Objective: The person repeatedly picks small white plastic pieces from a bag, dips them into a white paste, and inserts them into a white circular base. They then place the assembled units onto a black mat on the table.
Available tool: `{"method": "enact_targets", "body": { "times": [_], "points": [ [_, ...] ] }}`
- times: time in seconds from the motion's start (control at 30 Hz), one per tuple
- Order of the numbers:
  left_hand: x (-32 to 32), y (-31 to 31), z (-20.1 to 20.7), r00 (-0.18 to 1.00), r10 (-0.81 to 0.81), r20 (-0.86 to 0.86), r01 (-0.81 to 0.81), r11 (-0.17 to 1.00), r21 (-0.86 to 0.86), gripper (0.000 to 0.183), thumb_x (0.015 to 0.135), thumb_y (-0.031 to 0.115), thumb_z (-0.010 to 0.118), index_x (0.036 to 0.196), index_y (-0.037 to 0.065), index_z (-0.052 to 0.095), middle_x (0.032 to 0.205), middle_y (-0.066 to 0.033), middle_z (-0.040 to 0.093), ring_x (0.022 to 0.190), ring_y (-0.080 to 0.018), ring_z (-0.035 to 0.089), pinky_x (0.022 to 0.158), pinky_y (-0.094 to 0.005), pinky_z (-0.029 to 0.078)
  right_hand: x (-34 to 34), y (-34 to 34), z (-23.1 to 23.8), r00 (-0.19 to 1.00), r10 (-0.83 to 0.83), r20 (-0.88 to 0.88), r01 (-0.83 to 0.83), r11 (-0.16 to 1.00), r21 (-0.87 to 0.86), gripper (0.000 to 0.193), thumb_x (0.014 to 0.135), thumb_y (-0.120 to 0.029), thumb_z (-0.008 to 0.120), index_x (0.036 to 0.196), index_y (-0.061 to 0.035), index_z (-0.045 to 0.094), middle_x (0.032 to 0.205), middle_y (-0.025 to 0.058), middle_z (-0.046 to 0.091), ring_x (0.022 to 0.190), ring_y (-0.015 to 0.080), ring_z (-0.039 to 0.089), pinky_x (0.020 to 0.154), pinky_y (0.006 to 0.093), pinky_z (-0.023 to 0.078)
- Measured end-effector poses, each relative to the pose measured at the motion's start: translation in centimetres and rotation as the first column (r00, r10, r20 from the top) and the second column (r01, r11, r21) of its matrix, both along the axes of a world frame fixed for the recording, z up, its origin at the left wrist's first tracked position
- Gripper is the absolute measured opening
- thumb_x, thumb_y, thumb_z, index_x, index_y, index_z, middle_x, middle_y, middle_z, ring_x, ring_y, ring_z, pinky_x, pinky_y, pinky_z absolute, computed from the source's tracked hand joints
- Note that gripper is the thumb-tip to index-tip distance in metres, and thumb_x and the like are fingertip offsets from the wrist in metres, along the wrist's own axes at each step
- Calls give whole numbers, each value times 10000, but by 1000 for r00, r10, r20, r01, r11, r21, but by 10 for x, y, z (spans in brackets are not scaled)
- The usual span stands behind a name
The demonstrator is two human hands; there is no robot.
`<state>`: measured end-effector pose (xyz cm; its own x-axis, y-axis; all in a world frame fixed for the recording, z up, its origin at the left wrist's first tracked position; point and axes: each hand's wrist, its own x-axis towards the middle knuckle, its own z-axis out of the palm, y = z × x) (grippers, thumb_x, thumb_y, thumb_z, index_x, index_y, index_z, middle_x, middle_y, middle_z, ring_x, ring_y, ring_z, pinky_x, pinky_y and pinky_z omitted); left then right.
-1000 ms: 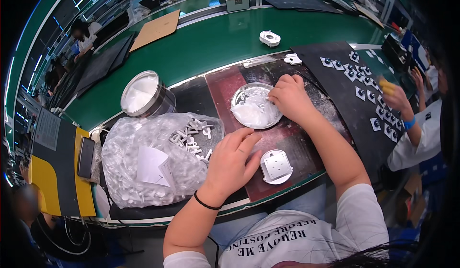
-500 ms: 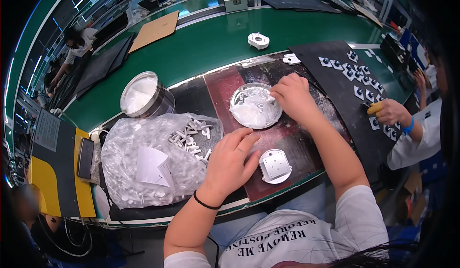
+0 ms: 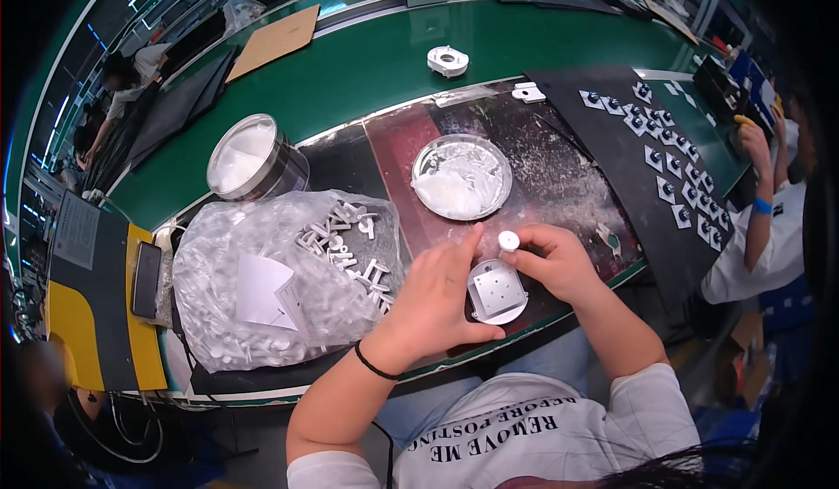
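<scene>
Pinched in my right hand [image 3: 555, 262] is a small white plastic piece with a round flat head [image 3: 509, 241], held over the upper edge of a white rounded housing [image 3: 500, 292]. That housing lies on the work mat and has a square face with several small holes. Around its left side my left hand [image 3: 428, 301] is spread open, thumb by the lower edge and fingers by the upper; whether it touches the housing I cannot tell. Beyond my hands stands a round metal dish [image 3: 463, 174] with white paste-like material and clear film in it.
On the left lies a large clear bag [image 3: 271, 279] of white plastic pegs, some spilling out. Behind it an open tin [image 3: 253, 161] leans. Small dark-centred pieces [image 3: 655, 131] line a black mat at right, near a co-worker's hand [image 3: 753, 139]. Another white housing [image 3: 447, 61] sits farther back.
My right hand has come from the dish toward me and now holds the round-headed piece over the housing. My left hand has shifted beside the housing. The co-worker's hand has lifted away from the black mat.
</scene>
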<state>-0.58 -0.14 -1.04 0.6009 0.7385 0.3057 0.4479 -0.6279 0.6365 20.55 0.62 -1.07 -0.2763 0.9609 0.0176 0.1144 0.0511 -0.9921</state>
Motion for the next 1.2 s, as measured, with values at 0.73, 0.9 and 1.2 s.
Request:
{"method": "enact_targets", "body": {
  "times": [0.73,0.9,1.2],
  "points": [
    [4,0,-7,998,-24,62,23,1000,17,1230,547,262,845,1458,14,56,1151,-136,565,1071,-321,497,961,-442,343,3,1,-3,940,-1,341,-182,845,502,261,749,-88,678,1004,-32,666,982,85,654,970,243,573,867,356,427],
    [2,0,-10,995,-23,99,26,999,-33,1235,549,253,842,1459,22,40,1166,-139,558,1078,-325,495,957,-444,346,31,-14,-9,936,-108,336,-67,880,469,343,771,-88,643,1107,-23,618,1061,86,622,952,222,566,865,346,424],
    [-3,2,-5,943,-48,328,4,991,132,1218,569,253,843,1461,46,40,1254,-171,496,1100,-357,471,956,-468,336,9,-13,31,987,82,-135,-114,963,-244,390,885,-152,613,1234,-7,516,802,-4,609,659,43,540,580,196,442]
  ]
}}
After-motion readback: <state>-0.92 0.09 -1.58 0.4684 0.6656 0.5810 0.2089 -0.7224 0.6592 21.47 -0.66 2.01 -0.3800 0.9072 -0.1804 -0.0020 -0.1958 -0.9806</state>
